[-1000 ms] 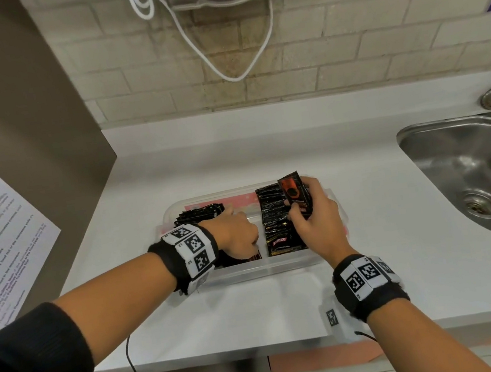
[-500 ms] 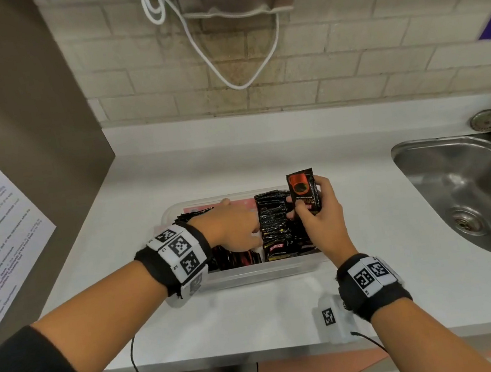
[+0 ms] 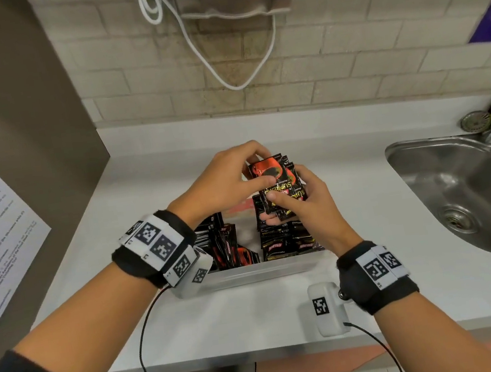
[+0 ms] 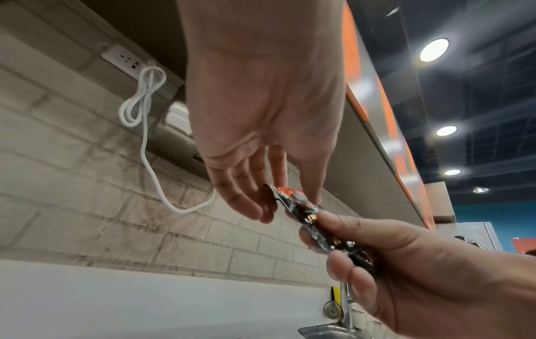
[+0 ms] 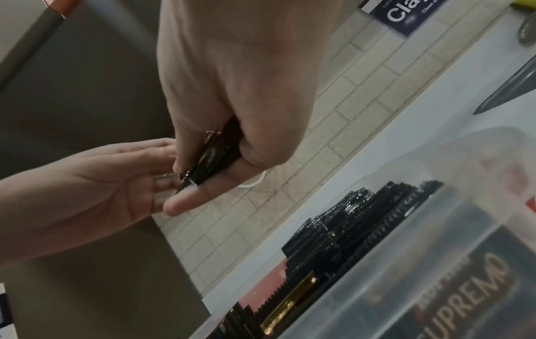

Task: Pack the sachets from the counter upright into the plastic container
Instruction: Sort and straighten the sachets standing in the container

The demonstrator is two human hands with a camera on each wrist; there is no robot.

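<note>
Above the translucent plastic container (image 3: 251,275), my right hand (image 3: 276,206) grips a small stack of black-and-red sachets (image 3: 278,181), thumb on the front face. My left hand (image 3: 255,166) pinches the top edge of the stack between thumb and fingers. In the left wrist view the sachets (image 4: 307,215) show edge-on between the left hand (image 4: 287,201) and the right hand (image 4: 327,231). The right wrist view has the right hand (image 5: 200,169) wrapped round the stack (image 5: 214,153), with the left hand (image 5: 162,169) touching its end. Two upright rows of sachets (image 3: 287,240) fill the container (image 5: 435,263).
The white counter (image 3: 367,199) ends at a front edge near me. A steel sink (image 3: 460,185) lies to the right, and a brown panel (image 3: 21,123) with a notice stands at the left. A white cable (image 3: 220,71) hangs on the tiled wall behind.
My right hand has lifted its sachets higher above the container. My left hand has left the left row inside the container and come up to pinch the top of the stack.
</note>
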